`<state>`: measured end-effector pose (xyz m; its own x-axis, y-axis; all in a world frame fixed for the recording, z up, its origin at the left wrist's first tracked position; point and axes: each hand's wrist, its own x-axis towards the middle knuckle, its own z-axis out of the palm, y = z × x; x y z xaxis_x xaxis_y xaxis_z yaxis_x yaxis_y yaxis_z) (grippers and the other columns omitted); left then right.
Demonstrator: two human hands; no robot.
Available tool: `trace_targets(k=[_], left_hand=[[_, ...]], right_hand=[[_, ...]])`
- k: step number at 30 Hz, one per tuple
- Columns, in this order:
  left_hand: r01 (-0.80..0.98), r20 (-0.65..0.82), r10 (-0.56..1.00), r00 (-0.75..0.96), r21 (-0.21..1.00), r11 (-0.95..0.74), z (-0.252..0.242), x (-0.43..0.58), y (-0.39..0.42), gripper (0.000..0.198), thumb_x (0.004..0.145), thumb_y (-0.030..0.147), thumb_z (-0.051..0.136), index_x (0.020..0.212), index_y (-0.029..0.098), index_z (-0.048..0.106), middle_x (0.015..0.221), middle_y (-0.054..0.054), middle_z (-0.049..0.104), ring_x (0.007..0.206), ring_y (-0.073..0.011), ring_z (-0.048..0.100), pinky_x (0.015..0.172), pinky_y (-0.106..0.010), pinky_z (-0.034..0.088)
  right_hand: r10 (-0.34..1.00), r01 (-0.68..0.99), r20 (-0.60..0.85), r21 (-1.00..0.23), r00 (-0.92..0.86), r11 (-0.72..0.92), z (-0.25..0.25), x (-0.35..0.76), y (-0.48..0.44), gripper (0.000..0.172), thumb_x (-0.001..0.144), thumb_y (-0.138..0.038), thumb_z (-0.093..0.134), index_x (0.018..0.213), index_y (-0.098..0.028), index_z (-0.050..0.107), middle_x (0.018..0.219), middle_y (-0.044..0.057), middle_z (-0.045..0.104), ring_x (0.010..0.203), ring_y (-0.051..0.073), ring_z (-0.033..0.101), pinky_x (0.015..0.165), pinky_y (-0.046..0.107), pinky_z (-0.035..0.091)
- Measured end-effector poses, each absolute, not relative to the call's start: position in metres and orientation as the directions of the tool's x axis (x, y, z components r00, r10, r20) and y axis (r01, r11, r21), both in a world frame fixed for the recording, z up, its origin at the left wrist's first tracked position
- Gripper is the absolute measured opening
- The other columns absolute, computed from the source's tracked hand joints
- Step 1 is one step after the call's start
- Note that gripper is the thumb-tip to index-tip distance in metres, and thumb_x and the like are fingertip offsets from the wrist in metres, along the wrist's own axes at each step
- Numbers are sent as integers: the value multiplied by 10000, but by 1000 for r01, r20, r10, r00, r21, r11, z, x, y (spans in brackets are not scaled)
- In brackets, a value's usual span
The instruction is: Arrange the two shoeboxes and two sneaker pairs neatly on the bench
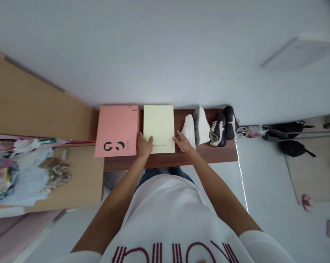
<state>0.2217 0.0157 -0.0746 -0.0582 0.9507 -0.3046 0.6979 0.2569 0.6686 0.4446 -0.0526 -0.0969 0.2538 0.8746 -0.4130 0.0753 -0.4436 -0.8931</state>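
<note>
A pale yellow shoebox (158, 126) with its lid on is between my two hands, on or just over a brown wooden shelf top (165, 160). My left hand (145, 146) grips its left side, the thumb lying at the front left corner. At the right side, my right hand (183, 141) presses its fingertips against the box edge. Close on the left stands a larger pink box (117, 128) with black print. White sneakers (201, 126) stand to the right, right by my right hand, and black-and-white sneakers (219, 129) are beyond them.
A pale wall (165, 54) rises behind the shelf. On the left, a tan desk (83, 175) bears papers and clutter below a tan panel (36, 98). Black bags (293, 148) and pink slippers (307, 202) are at the far right.
</note>
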Motion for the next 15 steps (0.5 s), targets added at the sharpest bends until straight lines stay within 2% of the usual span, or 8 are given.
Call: trace_targets(k=[3, 9, 12, 15], left_hand=[[720, -217, 976, -1, 678, 151, -65, 239, -2, 802, 925, 458, 632, 1575, 100, 328, 1633, -234, 376, 1539, -354, 326, 1271, -523, 231], [614, -166, 956, 242, 789, -18, -51, 318, -45, 753, 929, 444, 628, 1562, 135, 361, 1607, -215, 418, 1505, -341, 386, 1254, -520, 283], [547, -173, 921, 350, 835, -51, -55, 358, -63, 731, 925, 416, 631, 1556, 155, 371, 1597, -199, 435, 1492, -330, 406, 1243, -512, 309], [585, -259, 886, 385, 811, -17, -66, 384, -76, 750, 900, 365, 660, 1556, 152, 366, 1591, -203, 439, 1499, -337, 393, 1244, -509, 296]], right_hand=[[836, 15, -392, -902, 384, -430, -86, 478, -71, 840, 777, -711, 711, 1443, -222, 558, 1521, 143, 551, 1378, 324, 560, 1157, 489, 462], [795, 58, -344, -902, 499, -427, -74, 568, -114, 863, 742, -754, 721, 1400, -210, 594, 1462, 164, 601, 1340, 341, 586, 1141, 529, 467], [792, 84, -340, -895, 506, -438, -76, 597, -126, 860, 740, -740, 736, 1398, -204, 595, 1459, 175, 602, 1360, 341, 570, 1154, 535, 450], [789, 93, -345, -889, 509, -449, -80, 612, -129, 891, 718, -705, 772, 1402, -167, 581, 1464, 197, 593, 1397, 339, 538, 1181, 526, 422]])
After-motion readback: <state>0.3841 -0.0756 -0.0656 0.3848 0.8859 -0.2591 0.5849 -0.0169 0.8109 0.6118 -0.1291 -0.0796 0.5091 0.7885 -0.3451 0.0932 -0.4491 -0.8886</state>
